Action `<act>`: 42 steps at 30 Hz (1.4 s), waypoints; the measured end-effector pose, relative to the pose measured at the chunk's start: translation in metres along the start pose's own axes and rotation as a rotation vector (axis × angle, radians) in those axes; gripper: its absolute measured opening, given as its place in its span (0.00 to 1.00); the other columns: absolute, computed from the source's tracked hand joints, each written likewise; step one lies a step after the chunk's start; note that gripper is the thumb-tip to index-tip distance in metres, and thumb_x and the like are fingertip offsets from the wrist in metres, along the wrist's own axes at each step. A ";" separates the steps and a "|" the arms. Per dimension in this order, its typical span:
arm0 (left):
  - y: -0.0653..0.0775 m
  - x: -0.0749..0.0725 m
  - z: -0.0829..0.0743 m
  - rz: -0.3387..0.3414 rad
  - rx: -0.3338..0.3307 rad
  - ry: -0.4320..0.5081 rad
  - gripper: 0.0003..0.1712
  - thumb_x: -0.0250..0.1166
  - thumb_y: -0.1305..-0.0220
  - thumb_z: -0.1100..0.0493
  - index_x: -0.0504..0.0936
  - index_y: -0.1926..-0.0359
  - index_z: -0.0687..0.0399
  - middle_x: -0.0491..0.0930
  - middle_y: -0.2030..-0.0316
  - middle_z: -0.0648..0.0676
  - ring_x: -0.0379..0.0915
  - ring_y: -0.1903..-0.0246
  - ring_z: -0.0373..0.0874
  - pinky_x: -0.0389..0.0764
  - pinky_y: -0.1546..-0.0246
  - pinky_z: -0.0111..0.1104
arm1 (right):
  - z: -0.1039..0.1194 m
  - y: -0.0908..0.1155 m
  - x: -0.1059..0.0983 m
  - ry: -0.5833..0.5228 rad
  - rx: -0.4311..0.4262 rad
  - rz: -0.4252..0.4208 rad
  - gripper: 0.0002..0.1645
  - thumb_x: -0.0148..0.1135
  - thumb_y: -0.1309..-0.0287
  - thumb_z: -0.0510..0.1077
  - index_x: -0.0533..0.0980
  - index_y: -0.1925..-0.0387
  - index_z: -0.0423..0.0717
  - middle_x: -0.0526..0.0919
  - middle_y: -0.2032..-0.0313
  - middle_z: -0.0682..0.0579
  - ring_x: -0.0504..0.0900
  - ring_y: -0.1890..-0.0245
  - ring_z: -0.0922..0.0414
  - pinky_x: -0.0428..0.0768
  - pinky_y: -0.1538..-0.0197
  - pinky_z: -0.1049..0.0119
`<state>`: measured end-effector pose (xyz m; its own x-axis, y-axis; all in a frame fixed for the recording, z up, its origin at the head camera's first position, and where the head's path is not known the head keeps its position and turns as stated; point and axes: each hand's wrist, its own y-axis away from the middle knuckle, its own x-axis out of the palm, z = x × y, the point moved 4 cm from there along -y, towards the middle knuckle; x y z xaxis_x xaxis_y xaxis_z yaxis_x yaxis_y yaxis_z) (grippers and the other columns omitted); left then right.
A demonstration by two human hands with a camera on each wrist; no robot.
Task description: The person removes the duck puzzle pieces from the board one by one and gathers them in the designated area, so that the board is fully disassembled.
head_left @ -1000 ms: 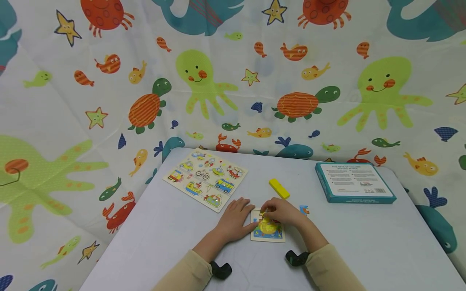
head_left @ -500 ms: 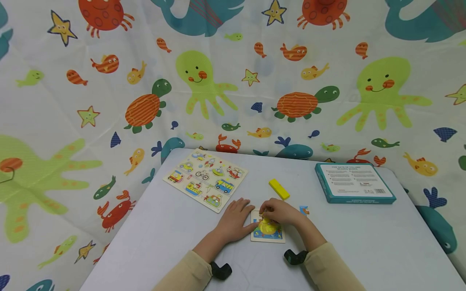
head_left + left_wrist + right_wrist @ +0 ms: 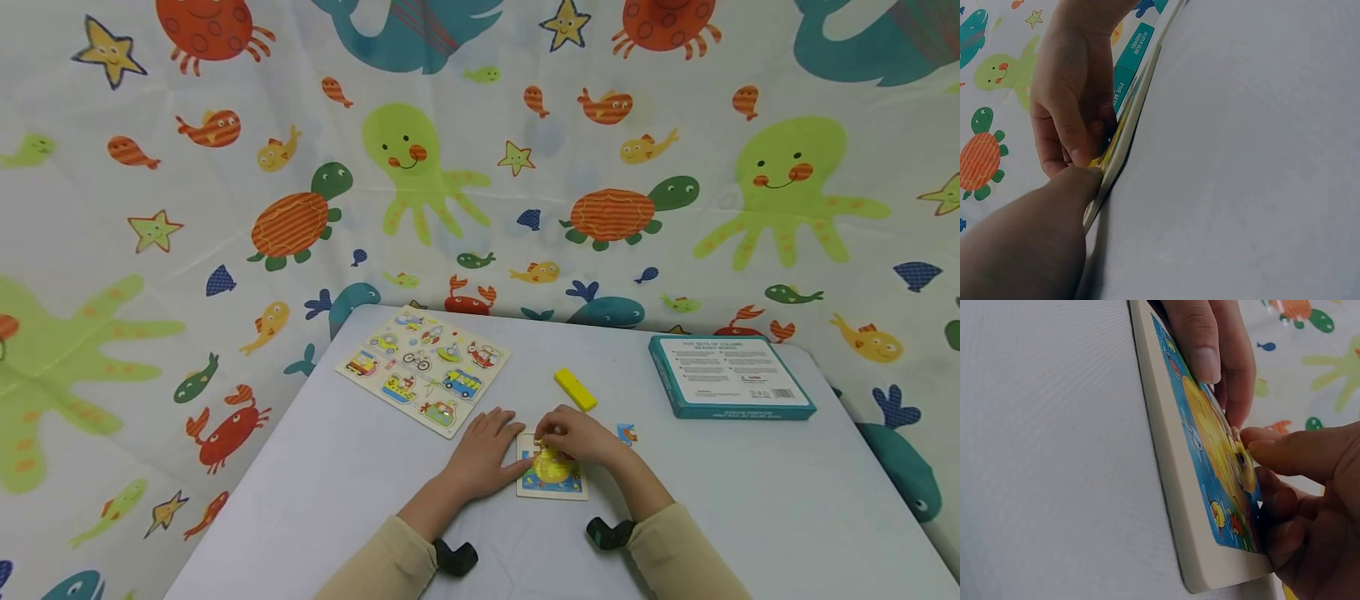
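A small wooden jigsaw puzzle [image 3: 551, 495] lies on the white table, its picture showing a yellow figure on blue water. My left hand [image 3: 483, 454] rests palm down beside it, fingers straight and thumb pressing on its left edge. My right hand [image 3: 577, 436] pinches a yellow puzzle piece [image 3: 1245, 472] with a printed dark eye, at the upper part of the picture. In the right wrist view this piece sits tilted against the board. The right fingers hide part of the picture. A loose blue-and-orange puzzle piece [image 3: 627, 433] lies just right of the right hand.
A larger board [image 3: 420, 371] with vehicle pictures lies back left. Behind the right hand is a yellow block [image 3: 575, 389]. A teal box [image 3: 731, 377] with a white label lies back right. Sea-animal fabric [image 3: 525, 125] hangs behind the table.
The fabric at the far left has shifted left. Both hands stay nearly in place, the right one moving only slightly over the puzzle.
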<state>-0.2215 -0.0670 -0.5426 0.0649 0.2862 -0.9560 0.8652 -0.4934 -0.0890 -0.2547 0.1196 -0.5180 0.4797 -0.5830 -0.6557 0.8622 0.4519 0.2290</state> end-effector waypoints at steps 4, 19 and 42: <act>0.000 0.000 0.000 -0.002 -0.001 -0.003 0.39 0.48 0.33 0.26 0.70 0.32 0.42 0.64 0.29 0.51 0.51 0.25 0.51 0.55 0.24 0.50 | 0.001 0.000 0.001 0.015 0.001 -0.022 0.09 0.61 0.37 0.38 0.81 0.61 0.57 0.76 0.61 0.55 0.73 0.66 0.56 0.75 0.64 0.66; 0.001 -0.001 -0.001 -0.005 0.001 -0.009 0.39 0.49 0.33 0.26 0.70 0.32 0.42 0.64 0.29 0.51 0.52 0.25 0.51 0.55 0.24 0.50 | -0.006 -0.001 -0.002 -0.034 0.047 -0.050 0.12 0.65 0.40 0.39 0.81 0.62 0.62 0.78 0.65 0.56 0.75 0.68 0.56 0.76 0.66 0.66; 0.006 -0.002 -0.006 0.096 0.310 -0.017 0.25 0.46 0.29 0.30 0.63 0.33 0.11 0.55 0.23 0.46 0.47 0.23 0.53 0.48 0.26 0.60 | -0.013 -0.001 -0.004 -0.010 0.045 -0.072 0.03 0.63 0.36 0.46 0.81 0.64 0.60 0.80 0.69 0.58 0.76 0.67 0.58 0.75 0.61 0.65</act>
<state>-0.2137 -0.0652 -0.5394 0.1288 0.2139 -0.9683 0.6626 -0.7451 -0.0765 -0.2597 0.1301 -0.5246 0.4172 -0.6199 -0.6646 0.9010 0.3776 0.2134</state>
